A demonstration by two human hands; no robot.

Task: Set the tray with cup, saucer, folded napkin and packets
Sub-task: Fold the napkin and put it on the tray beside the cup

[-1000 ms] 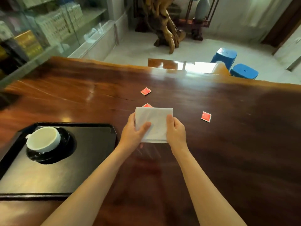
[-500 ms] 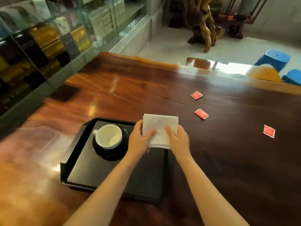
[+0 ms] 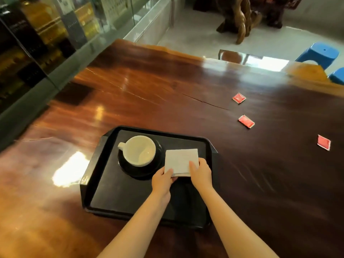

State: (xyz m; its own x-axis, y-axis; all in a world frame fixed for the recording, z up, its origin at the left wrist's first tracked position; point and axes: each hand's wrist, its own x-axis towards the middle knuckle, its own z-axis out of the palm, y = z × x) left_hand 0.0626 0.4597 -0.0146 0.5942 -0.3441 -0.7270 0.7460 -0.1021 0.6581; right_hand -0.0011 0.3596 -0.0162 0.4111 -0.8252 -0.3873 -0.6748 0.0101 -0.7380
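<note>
A black tray [image 3: 96,183] lies on the dark wooden table [image 3: 130,94]. On its far left part a white cup [image 3: 138,150] stands on a black saucer [image 3: 141,173]. Just right of the cup, a folded white napkin [image 3: 180,160] is low over the tray floor. My left hand [image 3: 162,181] pinches its near left corner and my right hand [image 3: 201,173] grips its near right edge. Three red packets lie on the table right of the tray: a far packet [image 3: 239,98], a middle packet [image 3: 246,121] and a right packet [image 3: 323,142].
A glass display case [image 3: 42,38] with boxes runs along the table's left side. Blue stools [image 3: 320,54] stand beyond the far right edge. A carved wooden stand [image 3: 242,19] is on the floor behind the table.
Both hands carried the napkin left from over the bare table to over the tray beside the cup, and lowered it. The camera view swung left with them.
</note>
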